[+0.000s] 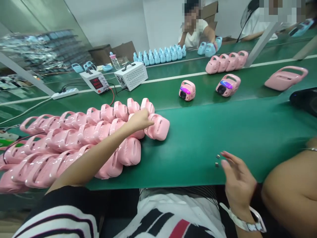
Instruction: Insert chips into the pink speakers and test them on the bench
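Observation:
My left hand [140, 120] reaches across to the end of the rows of pink devices and is closed on the handle of one glossy pink device [162, 128] with a carry loop, like a small portable speaker. That device looks tilted on the green mat, its slotted side showing. My right hand [239, 177] hovers at the mat's near edge, fingers and thumb apart, with nothing visible in it. Just left of its fingertips lie two tiny metallic pieces [217, 164], too small to name. Several more pink devices [130, 152] stand in rows under and beside my left forearm.
Two pink devices with lit purple fronts [187, 91] stand beyond the mat [198, 138]. A power supply [95, 82] and a white vented box [132, 76] are at back left. Across the bench, a person [195, 33] touches blue devices. Another person's bare limb [292, 181] is close on the right.

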A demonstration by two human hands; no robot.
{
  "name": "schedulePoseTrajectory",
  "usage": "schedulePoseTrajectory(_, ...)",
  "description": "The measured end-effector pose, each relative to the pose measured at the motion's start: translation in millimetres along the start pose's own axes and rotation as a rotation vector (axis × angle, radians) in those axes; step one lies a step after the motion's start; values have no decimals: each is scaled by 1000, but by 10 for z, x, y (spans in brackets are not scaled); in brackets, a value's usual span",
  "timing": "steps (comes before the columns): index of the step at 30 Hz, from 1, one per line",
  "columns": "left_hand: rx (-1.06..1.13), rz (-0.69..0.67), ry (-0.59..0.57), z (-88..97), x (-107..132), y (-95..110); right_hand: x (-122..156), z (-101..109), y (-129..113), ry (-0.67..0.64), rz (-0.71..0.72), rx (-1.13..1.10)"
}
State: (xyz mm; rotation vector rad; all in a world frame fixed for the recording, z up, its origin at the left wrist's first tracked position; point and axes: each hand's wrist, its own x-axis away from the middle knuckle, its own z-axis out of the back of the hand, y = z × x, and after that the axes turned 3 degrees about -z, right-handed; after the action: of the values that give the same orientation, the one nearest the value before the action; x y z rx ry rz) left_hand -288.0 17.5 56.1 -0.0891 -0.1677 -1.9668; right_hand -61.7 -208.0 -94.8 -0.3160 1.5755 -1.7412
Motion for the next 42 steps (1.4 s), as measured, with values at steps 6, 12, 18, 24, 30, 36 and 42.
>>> schedulePoseTrajectory(6, 541, -170, -91, 0, 336, 497, -56, -554, -422, -695, -1, -184)
schedulePoseTrajectory(12, 1088, -128, -157, -441, 885, 602, 153, -662, -345, -830, 75, -239)
schedulePoseTrajectory(18, 1409, 42, 99, -1158, 1055, 538, 163, -551, -201, -979, 101, -245)
schedulePoseTrajectory(24, 1437, -1, -141, -1286, 1037, 571, 138, -481, -76, -977, -183, -560)
schedulePoseTrajectory(30, 1430, 75, -90, -1231, 1074, 652, 117, -499, -49, -957, -261, -642)
schedulePoseTrajectory(36, 1481, 72, -59, -1284, 1164, 703, 61, -484, -34, -986, -349, -724)
schedulePoseTrajectory(42, 1464, 45, -26, -1298, 1167, 722, 35, -465, -48, -977, -378, -744)
